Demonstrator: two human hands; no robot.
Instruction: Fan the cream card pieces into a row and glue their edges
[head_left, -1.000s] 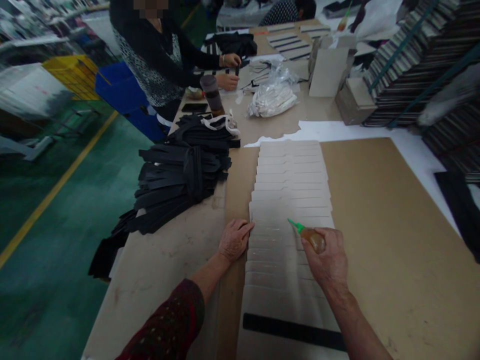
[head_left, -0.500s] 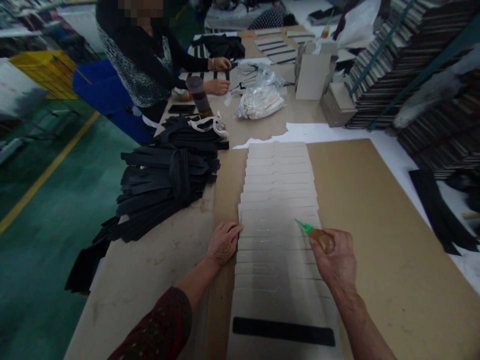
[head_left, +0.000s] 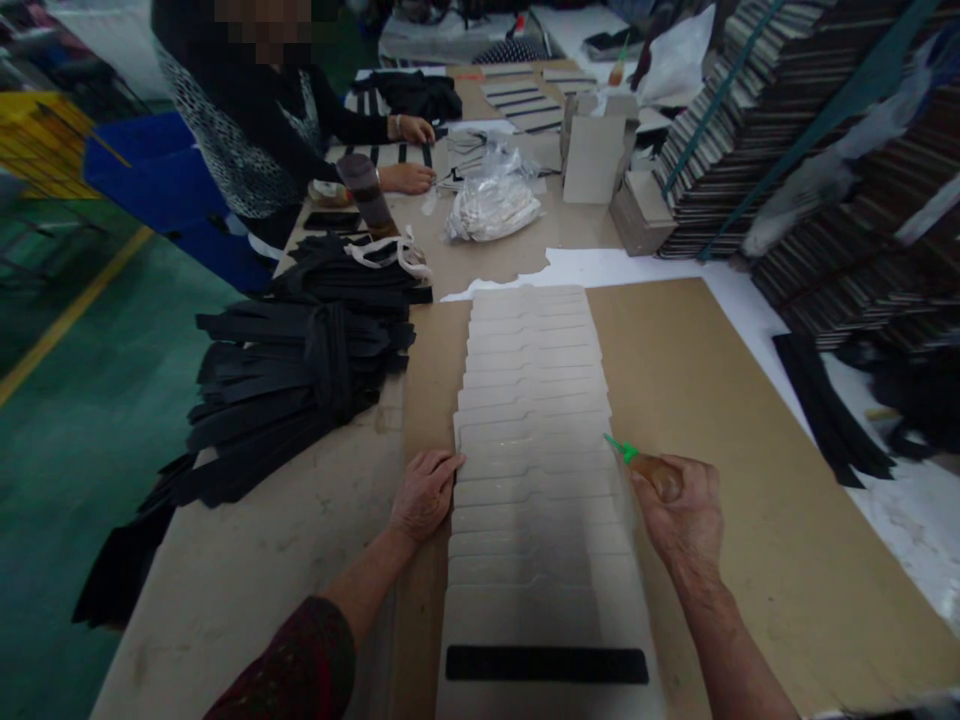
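A row of overlapping light-grey cards (head_left: 532, 400) runs away from me, with faint shiny lines across some of them. My left hand (head_left: 426, 495) lies at the row's left side, its fingers stretched out and the tips touching the card edges. Wrapped in my right hand (head_left: 684, 515) is a small glue bottle (head_left: 660, 478) holding amber liquid. Its green nozzle points left, at the right edge of a card about halfway up the row. A black strip (head_left: 547, 664) lies across the nearest card.
Under the cards is a brown board (head_left: 667, 350). Bundled black strips (head_left: 292, 370) are heaped at left, with more strips (head_left: 825, 400) at right. Beyond are a plastic bag (head_left: 495, 205), a cup (head_left: 365, 190) and tall stacks (head_left: 742, 130). A co-worker (head_left: 225, 130) handles striped pieces across the table.
My right hand has moved the bottle rightward over the cards, so the nozzle is now at their right edge. My left hand stays beside the row. The view has shifted slightly right.
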